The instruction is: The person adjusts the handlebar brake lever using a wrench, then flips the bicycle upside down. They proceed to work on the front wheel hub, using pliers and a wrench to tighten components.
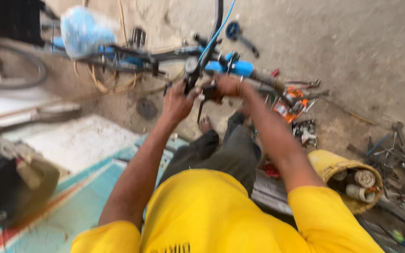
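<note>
A blue bicycle lies across the top of the view, blurred by motion. My left hand is closed around a dark part of the bicycle near its stem. To its right, my right hand grips a dark part of the same assembly, just below the blue frame tube. A thin blue cable runs up from the stem. Both arms reach forward from my yellow shirt; my grey trousers and bare foot are below the hands.
A yellow bucket holding cans sits at my right. Wrenches and other metal tools lie scattered on the concrete floor at right. Small orange packets lie near the bike. A dark cap-like object and a tyre are at left.
</note>
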